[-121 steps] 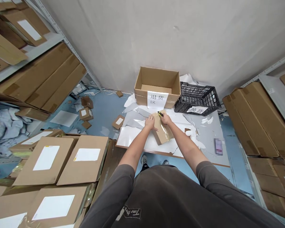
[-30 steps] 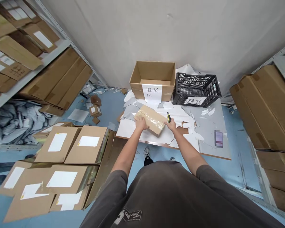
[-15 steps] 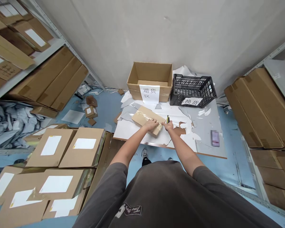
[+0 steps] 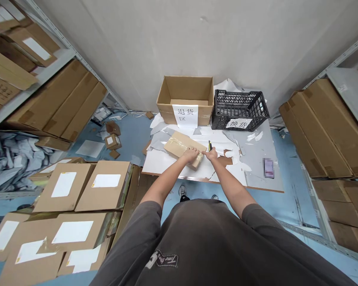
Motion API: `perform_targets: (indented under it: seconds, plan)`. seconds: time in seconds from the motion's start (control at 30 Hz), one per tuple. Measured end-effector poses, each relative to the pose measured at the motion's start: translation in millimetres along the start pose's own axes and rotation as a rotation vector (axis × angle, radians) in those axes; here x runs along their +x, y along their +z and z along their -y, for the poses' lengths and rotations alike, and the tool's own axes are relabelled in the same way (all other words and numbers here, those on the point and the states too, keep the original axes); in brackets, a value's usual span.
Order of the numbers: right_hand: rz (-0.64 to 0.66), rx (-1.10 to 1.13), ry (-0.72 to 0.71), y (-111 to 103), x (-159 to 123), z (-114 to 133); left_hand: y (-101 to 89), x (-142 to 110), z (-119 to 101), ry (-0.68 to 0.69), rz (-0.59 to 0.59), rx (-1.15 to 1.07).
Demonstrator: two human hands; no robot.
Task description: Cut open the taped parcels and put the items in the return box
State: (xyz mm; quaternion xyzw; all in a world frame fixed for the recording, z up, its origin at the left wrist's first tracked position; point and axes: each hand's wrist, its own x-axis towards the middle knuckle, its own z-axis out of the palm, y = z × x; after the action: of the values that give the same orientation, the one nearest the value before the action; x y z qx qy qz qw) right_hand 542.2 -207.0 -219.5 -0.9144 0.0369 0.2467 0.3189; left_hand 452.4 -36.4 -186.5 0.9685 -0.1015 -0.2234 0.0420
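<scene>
A flat brown cardboard parcel (image 4: pixel 179 145) wrapped in clear tape lies slantwise on the white table (image 4: pixel 256 167). My left hand (image 4: pixel 191 154) rests on the parcel's near right end, fingers bent over its top. My right hand (image 4: pixel 211 153) sits just right of that end, closed around a yellow and black utility knife (image 4: pixel 209 146) whose tip points away from me.
An open cardboard box (image 4: pixel 185 99) with a paper label and a black plastic crate (image 4: pixel 239 109) stand at the table's far edge. Torn paper scraps (image 4: pixel 241 159) litter the tabletop. Labelled flat boxes (image 4: pixel 86 186) are stacked at my left; long cartons (image 4: pixel 325 131) fill the shelves on both sides.
The parcel has been turned from lying along my line of sight to lying slantwise. My left hand slid from its far left end to its near right end, close to the knife hand.
</scene>
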Motion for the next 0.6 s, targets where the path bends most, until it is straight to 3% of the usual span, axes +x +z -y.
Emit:
perform_targets:
  seconds: [0.13,0.23,0.3,0.37,0.6]
  plan:
    - [-0.005,0.100,-0.096,-6.7,-18.6,-11.8,0.8,-5.9,0.0,0.001,-0.026,0.026]
    - [0.207,0.279,-0.177,-14.0,-40.6,-38.3,1.7,-8.4,1.3,0.016,-0.057,0.038]
    - [0.381,0.316,-0.207,-19.2,-54.2,-57.1,1.5,-7.3,2.8,0.038,-0.062,0.041]
    - [0.468,0.303,-0.212,-24.4,-63.4,-70.4,0.6,-4.2,4.6,0.055,-0.040,0.026]
    - [0.540,0.270,-0.209,-40.1,-63.8,-73.4,2.1,7.5,12.3,0.094,-0.010,-0.010]
